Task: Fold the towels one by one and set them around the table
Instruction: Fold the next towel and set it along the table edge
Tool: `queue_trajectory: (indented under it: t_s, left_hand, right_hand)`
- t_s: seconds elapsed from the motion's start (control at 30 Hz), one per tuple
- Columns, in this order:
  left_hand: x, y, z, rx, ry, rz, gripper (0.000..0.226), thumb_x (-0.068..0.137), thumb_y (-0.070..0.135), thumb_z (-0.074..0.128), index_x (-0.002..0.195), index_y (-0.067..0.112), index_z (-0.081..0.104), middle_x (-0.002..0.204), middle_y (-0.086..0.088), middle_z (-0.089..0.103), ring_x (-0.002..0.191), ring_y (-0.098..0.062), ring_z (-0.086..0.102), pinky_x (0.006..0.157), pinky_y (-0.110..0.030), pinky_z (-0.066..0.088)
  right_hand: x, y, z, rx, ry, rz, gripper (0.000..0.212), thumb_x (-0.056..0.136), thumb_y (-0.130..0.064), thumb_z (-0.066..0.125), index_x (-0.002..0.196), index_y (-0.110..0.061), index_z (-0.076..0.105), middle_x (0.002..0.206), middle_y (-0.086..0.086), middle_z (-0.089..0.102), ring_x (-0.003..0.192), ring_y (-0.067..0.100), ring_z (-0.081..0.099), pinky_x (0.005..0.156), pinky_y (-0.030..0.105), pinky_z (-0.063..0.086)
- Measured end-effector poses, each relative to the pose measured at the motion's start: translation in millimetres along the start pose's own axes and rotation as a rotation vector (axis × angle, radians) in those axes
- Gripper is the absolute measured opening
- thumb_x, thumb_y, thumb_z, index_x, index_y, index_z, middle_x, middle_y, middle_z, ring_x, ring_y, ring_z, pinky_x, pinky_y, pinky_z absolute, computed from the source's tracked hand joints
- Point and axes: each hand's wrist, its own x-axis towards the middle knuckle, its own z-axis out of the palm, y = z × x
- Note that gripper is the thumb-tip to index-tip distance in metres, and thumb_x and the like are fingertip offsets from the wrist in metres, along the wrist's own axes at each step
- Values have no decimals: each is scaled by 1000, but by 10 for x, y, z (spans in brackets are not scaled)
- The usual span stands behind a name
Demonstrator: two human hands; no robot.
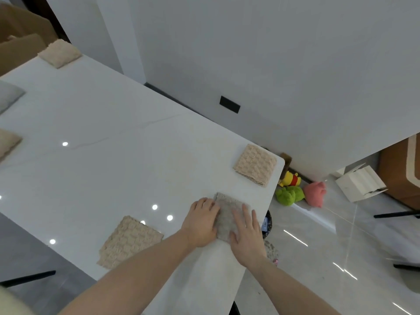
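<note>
A folded grey towel [227, 218] is shown lying flat on the white tabletop [118, 155], close to its right-hand edge and near the rounded corner. It is pressed down from both sides: the left hand [201, 225] is laid on the towel's left border, and the right hand [246, 233] is laid across its right half. The fingers [246, 212] of both hands are held straight and slightly spread, palms down; nothing is gripped or pinched, the cloth being merely covered and flattened.

Further folded towels are seen spread around the tabletop. A beige towel [255, 164] is placed at the rounded corner, just beyond the grey one and apart from it. A second beige towel [130, 242] lies at the near edge, to the left of the left forearm. A third beige towel [59, 53] rests at the far corner. At the left border of the view, a grey towel [9, 98] and another beige one [8, 142] are partly cut off.

On the glossy floor [329, 258] beyond the corner, three soft toys are grouped beside the wall: a yellow one [291, 179], a green one [289, 195] and a pink one [316, 193]. An open white cardboard box [360, 183] is seen to their right.
</note>
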Motion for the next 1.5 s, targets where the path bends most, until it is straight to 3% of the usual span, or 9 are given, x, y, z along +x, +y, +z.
queue_trajectory:
  t_s: [0.13,0.23,0.5,0.67,0.8,0.97,1.13,1.33,1.5]
  left_hand:
    - [443,129,-302,-29,77,-17,66,86,23,52,150,19,38,162,-6,25,151,-29,21,123,-43,21]
    - [822,202,-432,-83,56,-101,68,89,21,53,154,19,32,161,-5,25,145,-29,29,115,-43,34]
    - [2000,418,-360,-341,48,-395,50,95,34,53,142,22,44,142,-5,46,125,-29,46,98,-46,50]
    - [2405,562,-221,-421,132,-571,41,90,34,61,128,23,51,118,-3,60,111,-27,52,92,-43,50]
    - [2443,699,-199,-311,379,-350,29,92,19,55,116,29,70,104,3,63,99,-23,52,86,-36,45]
    - [2345,948,-175,-220,520,11,32,87,26,48,95,29,78,103,3,59,92,-20,50,80,-30,37]
    - [2327,1117,-192,-468,416,-159,18,81,7,67,78,24,66,88,13,61,78,-12,57,71,-36,54]
    - [2314,949,-159,-847,428,-636,25,86,36,68,103,30,51,86,12,65,76,-9,66,71,-39,60]
    - [2243,688,-60,-518,359,-595,60,79,36,69,132,24,42,126,6,48,112,-17,51,85,-38,54]
  right_hand:
    - [344,250,-356,74,139,41,67,106,-39,39,163,-32,5,171,-5,-12,158,27,-11,129,45,10]
    - [713,463,-607,75,156,74,69,104,-39,44,163,-30,9,171,-3,-7,158,29,-1,128,44,17]
    - [1480,1037,-913,43,146,63,71,101,-32,52,162,-27,16,171,2,7,150,33,20,122,44,28]
    - [1662,1322,-871,163,78,37,76,102,-30,53,163,-28,8,170,-6,1,149,31,25,119,41,33]
    - [1640,1450,-823,309,108,62,84,101,-28,58,164,-30,2,170,-8,1,154,25,17,122,39,29]
    - [1513,1589,-785,430,202,81,88,97,-22,63,164,-28,5,170,-4,7,157,17,10,123,35,26]
    - [1424,1662,-765,481,243,124,85,94,-21,64,160,-32,12,164,-6,17,147,28,33,108,53,47]
    - [1464,1632,-836,415,219,-3,86,99,-23,60,163,-34,5,170,-13,4,157,13,11,119,27,21]
    - [1605,1565,-872,359,215,-16,90,96,-22,65,163,-34,5,171,-8,3,155,21,15,118,28,19]
